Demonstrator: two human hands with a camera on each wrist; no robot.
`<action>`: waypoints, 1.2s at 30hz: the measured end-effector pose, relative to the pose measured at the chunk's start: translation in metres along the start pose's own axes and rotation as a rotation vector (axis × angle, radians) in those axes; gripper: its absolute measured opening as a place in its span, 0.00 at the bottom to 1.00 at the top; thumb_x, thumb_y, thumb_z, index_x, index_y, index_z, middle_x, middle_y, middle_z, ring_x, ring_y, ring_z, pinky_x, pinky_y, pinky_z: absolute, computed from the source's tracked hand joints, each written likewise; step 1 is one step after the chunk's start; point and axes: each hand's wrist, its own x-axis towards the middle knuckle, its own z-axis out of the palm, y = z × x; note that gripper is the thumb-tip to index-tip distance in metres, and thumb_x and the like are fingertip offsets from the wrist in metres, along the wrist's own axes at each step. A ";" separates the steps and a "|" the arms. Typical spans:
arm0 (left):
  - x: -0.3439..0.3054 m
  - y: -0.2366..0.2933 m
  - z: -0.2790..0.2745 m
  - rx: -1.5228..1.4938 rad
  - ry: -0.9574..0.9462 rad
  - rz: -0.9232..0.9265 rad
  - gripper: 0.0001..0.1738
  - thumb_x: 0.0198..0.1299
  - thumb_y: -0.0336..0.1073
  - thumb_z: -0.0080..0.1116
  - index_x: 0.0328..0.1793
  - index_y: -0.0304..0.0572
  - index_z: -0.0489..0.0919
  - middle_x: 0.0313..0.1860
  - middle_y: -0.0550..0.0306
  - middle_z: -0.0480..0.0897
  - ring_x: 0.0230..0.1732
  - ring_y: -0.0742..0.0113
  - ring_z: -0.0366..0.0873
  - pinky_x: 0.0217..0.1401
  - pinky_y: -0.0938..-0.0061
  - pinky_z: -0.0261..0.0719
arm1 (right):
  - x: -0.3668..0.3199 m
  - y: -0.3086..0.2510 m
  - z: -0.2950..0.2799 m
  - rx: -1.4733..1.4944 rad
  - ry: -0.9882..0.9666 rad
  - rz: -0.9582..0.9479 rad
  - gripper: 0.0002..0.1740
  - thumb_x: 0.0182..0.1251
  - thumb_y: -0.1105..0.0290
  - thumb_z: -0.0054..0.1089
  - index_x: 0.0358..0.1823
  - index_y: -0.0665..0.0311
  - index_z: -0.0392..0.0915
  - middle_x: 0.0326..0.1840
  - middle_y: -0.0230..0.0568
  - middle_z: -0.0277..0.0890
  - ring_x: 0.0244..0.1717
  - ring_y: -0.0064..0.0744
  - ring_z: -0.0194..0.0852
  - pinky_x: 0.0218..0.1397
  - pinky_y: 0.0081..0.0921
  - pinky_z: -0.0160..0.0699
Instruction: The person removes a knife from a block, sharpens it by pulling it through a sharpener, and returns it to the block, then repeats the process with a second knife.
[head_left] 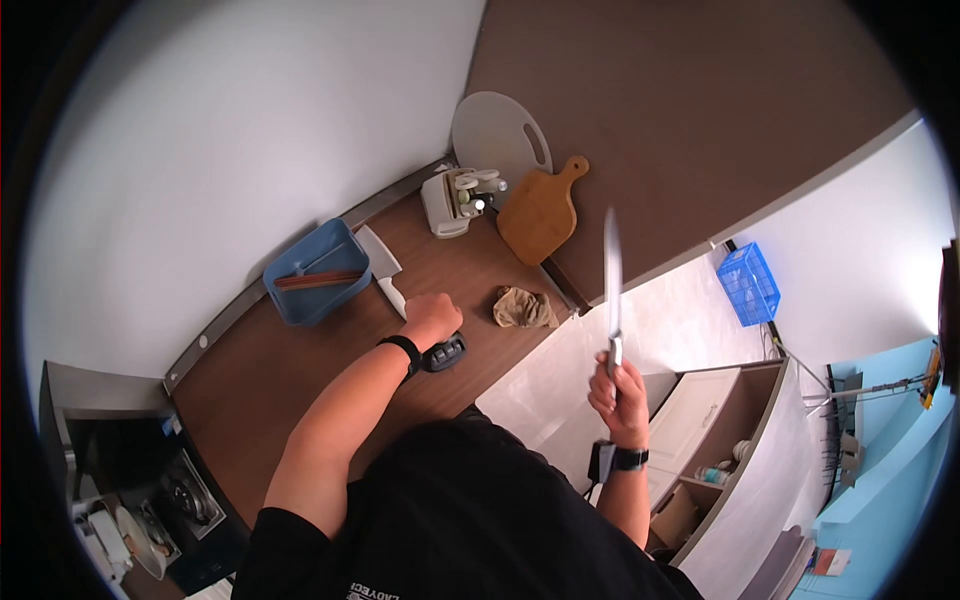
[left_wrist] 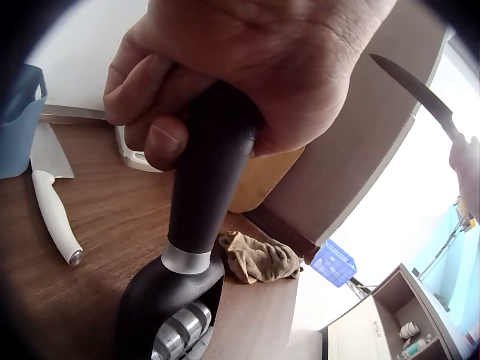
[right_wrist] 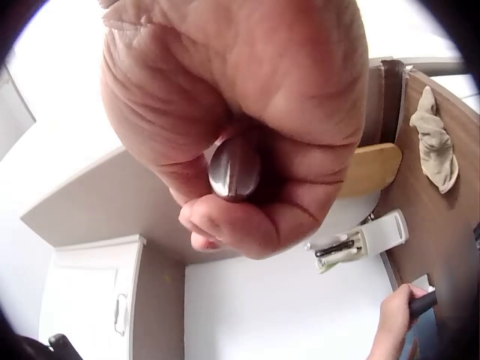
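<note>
My left hand (head_left: 432,318) grips the black handle of a knife sharpener (left_wrist: 202,202), whose slotted base with metal wheels stands on the brown counter. Off to the right, my right hand (head_left: 622,400) holds a knife (head_left: 613,270) by its handle, blade pointing up and away from the sharpener. From the right wrist view only the metal end of that handle shows inside the curled fingers. A cleaver with a white handle (left_wrist: 54,214) lies beyond my left hand. To the right of the sharpener is a crumpled brown cloth (head_left: 522,307).
Against the wall sits a blue bin (head_left: 318,308) with brown chopsticks. Farther back stand a white utensil holder (head_left: 442,205), a wooden cutting board (head_left: 538,222) and a round pale board (head_left: 490,130). The counter's front edge (head_left: 520,358) runs between my hands. A blue crate (head_left: 748,285) is at right.
</note>
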 end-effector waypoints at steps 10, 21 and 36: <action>0.004 -0.007 0.003 -0.074 0.017 -0.030 0.21 0.56 0.46 0.49 0.35 0.36 0.84 0.36 0.37 0.83 0.42 0.42 0.82 0.46 0.54 0.78 | 0.011 0.053 -0.003 -0.486 0.285 0.226 0.09 0.65 0.67 0.55 0.40 0.65 0.72 0.19 0.27 0.63 0.17 0.19 0.56 0.21 0.19 0.57; 0.018 -0.008 0.006 -0.018 -0.035 -0.037 0.20 0.56 0.45 0.49 0.36 0.37 0.84 0.38 0.39 0.84 0.44 0.44 0.82 0.45 0.56 0.79 | -0.046 0.149 -0.056 -1.433 0.254 0.282 0.26 0.67 0.48 0.54 0.34 0.71 0.76 0.22 0.59 0.73 0.27 0.57 0.74 0.32 0.41 0.70; 0.031 0.020 -0.009 0.075 -0.046 -0.015 0.21 0.58 0.46 0.48 0.42 0.38 0.85 0.42 0.42 0.84 0.47 0.46 0.82 0.47 0.57 0.77 | 0.006 0.165 -0.046 -1.539 0.341 0.067 0.23 0.69 0.51 0.51 0.35 0.68 0.74 0.26 0.59 0.76 0.33 0.62 0.76 0.35 0.47 0.73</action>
